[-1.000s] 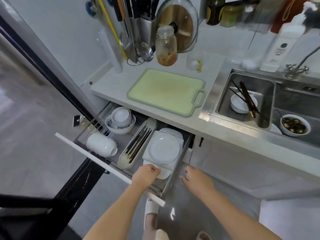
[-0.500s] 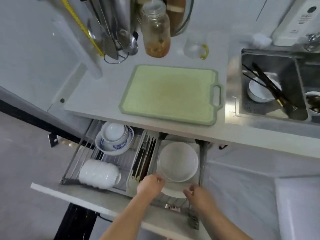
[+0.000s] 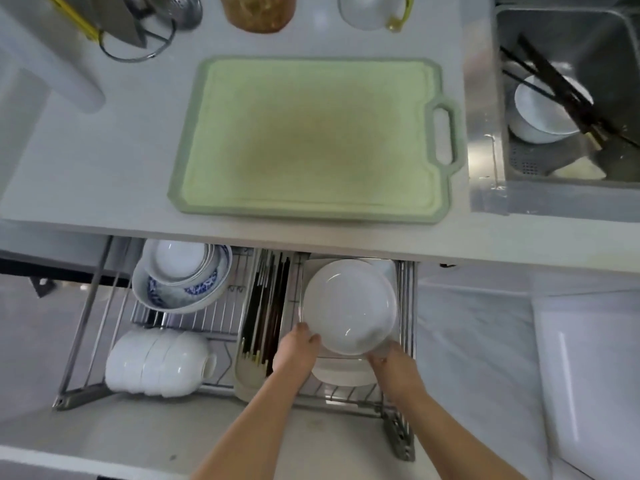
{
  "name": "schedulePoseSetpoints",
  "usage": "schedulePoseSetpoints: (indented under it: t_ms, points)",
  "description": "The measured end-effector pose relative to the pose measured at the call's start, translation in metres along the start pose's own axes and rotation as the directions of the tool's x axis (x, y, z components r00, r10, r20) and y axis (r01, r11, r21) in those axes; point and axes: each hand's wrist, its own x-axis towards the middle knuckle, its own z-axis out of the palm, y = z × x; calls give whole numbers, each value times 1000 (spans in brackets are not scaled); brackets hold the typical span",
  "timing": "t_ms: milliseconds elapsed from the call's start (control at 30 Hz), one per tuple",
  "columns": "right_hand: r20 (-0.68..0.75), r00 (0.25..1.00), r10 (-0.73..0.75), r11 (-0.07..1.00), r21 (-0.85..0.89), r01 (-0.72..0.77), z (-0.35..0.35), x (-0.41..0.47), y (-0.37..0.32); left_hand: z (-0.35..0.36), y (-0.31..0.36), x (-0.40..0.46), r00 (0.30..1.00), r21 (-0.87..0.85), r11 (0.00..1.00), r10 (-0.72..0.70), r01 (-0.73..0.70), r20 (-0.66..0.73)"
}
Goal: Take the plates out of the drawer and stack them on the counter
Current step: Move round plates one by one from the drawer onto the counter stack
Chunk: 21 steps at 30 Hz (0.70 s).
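A stack of white plates (image 3: 349,303) lies in the right compartment of the open wire drawer (image 3: 221,388) under the counter (image 3: 104,174). The top plate is round and sits on square ones, with another plate (image 3: 346,375) showing below near the front. My left hand (image 3: 294,351) grips the stack's front left edge, thumb on the round plate's rim. My right hand (image 3: 391,362) holds the stack's front right edge, fingers tucked under it.
A green cutting board (image 3: 311,140) covers the counter's middle. Nested bowls (image 3: 181,275), white bowls on their side (image 3: 156,367) and a chopstick tray (image 3: 265,313) fill the drawer's left. The sink (image 3: 568,98) holds a bowl and chopsticks. A jar (image 3: 258,12) and cup (image 3: 372,10) stand at the back.
The view has tilted down and closer over the drawer. Both hands went from the drawer's front rail onto the plate stack's front edges.
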Motion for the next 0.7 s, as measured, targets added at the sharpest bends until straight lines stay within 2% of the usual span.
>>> schedulePoseSetpoints:
  t_ms: [133,300,433,700]
  points:
    - [-17,999,36,999,29,-35,8,13,4,6,-1,14,1000,-84,996,-21,20,-17]
    - [-96,984,149,955,274,-117,22,29,1,9,-3,25,995,-118,993,-3,-8,-96]
    - [-181,957,229,917,371,-149,30,39,-3,12,-5,27,993,-164,986,-1,-19,-122]
    - [-197,948,250,901,405,-153,30,29,-12,1,-11,11,991,-326,944,15,-59,-134]
